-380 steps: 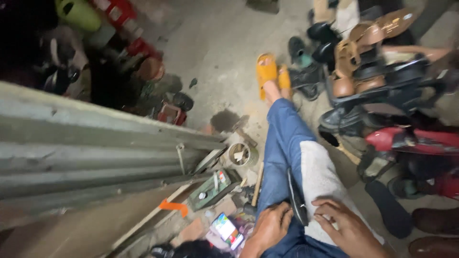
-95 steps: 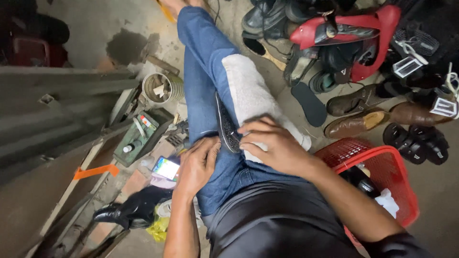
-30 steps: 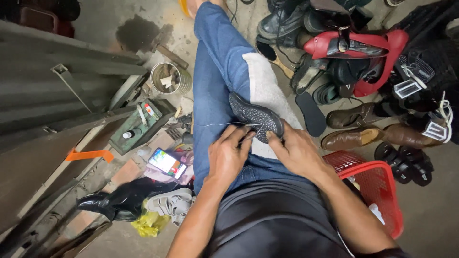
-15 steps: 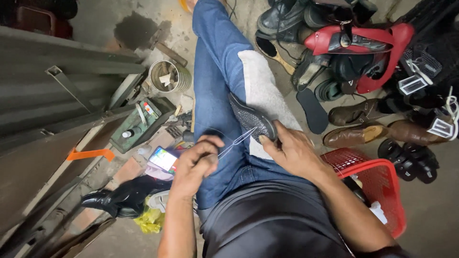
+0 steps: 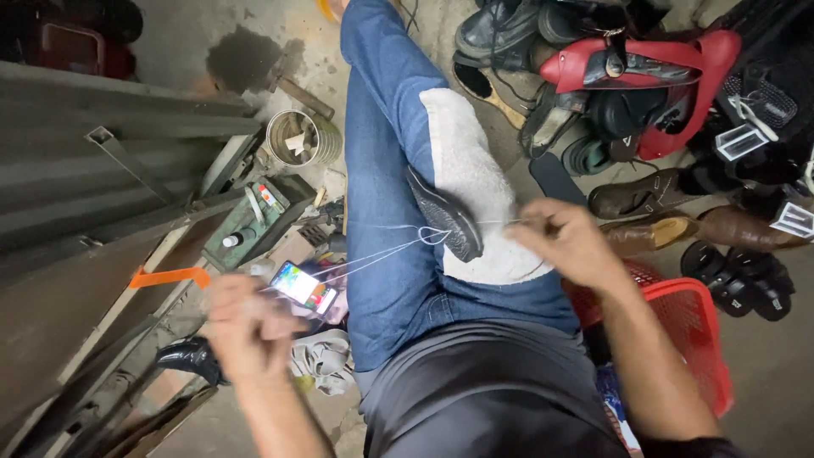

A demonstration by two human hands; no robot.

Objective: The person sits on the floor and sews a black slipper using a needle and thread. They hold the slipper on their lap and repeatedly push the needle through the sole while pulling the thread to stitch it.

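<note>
A stained concrete floor (image 5: 254, 51) is crowded with a heap of worn shoes and sandals (image 5: 644, 110) beside the outstretched blue-jeaned leg (image 5: 381, 170). A red plastic basket (image 5: 695, 339) stands by the hip. On a white towel (image 5: 471, 187) over the thigh lies a dark shoe sole (image 5: 445, 216). Thin white thread (image 5: 373, 254) runs taut from the sole to both sides. The left hand (image 5: 246, 326), blurred, is closed on the thread ends near a lit phone (image 5: 303, 287); the right hand (image 5: 564, 242) pinches thread just beside the sole.

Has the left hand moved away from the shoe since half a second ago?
Yes. The left hand has pulled outward to its own side, farther from the dark shoe on the lap.
</note>
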